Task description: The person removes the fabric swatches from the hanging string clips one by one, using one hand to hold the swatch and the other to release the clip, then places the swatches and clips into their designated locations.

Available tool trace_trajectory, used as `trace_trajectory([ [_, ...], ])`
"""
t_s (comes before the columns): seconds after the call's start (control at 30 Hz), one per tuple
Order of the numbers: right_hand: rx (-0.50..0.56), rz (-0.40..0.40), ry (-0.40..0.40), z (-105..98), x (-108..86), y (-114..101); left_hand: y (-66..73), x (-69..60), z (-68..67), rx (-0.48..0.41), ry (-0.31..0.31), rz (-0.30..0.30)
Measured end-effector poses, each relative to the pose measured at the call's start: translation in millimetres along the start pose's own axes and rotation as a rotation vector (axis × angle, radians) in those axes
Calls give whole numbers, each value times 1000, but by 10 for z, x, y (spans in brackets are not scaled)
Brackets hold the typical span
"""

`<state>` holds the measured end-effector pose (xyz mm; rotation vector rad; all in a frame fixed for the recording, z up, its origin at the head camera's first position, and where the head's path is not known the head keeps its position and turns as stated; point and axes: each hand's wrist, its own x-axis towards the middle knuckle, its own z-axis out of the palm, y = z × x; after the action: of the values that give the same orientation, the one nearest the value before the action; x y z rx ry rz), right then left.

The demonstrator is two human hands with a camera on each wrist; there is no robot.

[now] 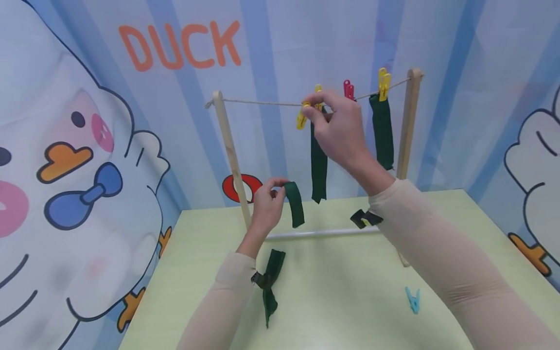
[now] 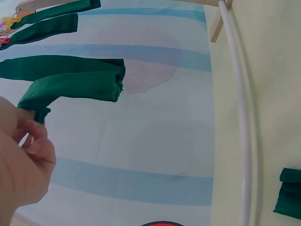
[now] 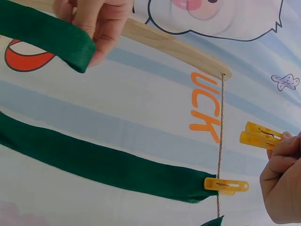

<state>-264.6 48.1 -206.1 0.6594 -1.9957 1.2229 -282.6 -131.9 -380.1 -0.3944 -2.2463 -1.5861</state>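
"So, what's gripped?"
"Left hand [image 1: 268, 203] pinches a green strip [image 1: 296, 205], frame centre; right hand [image 1: 342, 127] pinches a yellow clip [image 1: 301, 120], upper centre."
"Tip?"
"I'd fold the strip's end over the rope [image 1: 262, 102]."

At the centre of the head view, looks like soft, matt cloth in the dark green strip [image 1: 296, 206], frayed at its end in the left wrist view. At far right of the right wrist view, shows smooth, slightly glossy plastic in the yellow peg [image 3: 256, 134]. Across the upper head view, shows rough, twisted fibre in the cord [image 1: 262, 102]; at left, smooth, matt wood in the post [image 1: 229, 146]; low down, smooth, low sheen on the tabletop [image 1: 337, 296].
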Motion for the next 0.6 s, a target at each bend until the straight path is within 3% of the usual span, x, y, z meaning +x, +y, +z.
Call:
trace_trajectory([
  [0.4, -100, -17, -26, -240, -624, 326, -181, -261, 87, 14, -33, -46],
  [0.6, -148, 42, -74, -305, -917, 566, -237, -404, 166, -2, -88, -72],
])
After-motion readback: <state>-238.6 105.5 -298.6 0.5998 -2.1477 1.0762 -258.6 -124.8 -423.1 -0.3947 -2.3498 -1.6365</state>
